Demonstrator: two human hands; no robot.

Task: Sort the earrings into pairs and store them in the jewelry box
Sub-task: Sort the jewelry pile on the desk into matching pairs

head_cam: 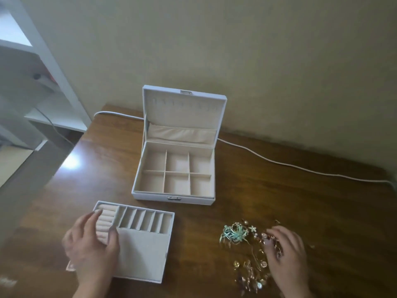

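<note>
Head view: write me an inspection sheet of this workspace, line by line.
Surface: brown wooden table, glossy, with a glare patch at its left.
Job's things: white jewelry box open, lid upright, six compartments showing nothing inside; removable tray lies on the table in front of it; heap of earrings, gold with one green piece, to the tray's right, unsorted.
Clutter: nothing seen.
Hands: left hand rests flat on the tray's left part, fingers straight; right hand touches the heap's right edge, whether it pinches a piece cannot be told.
Cables: white cable runs behind the box along the wall.
Surroundings: beige wall; white shelf unit at left.
</note>
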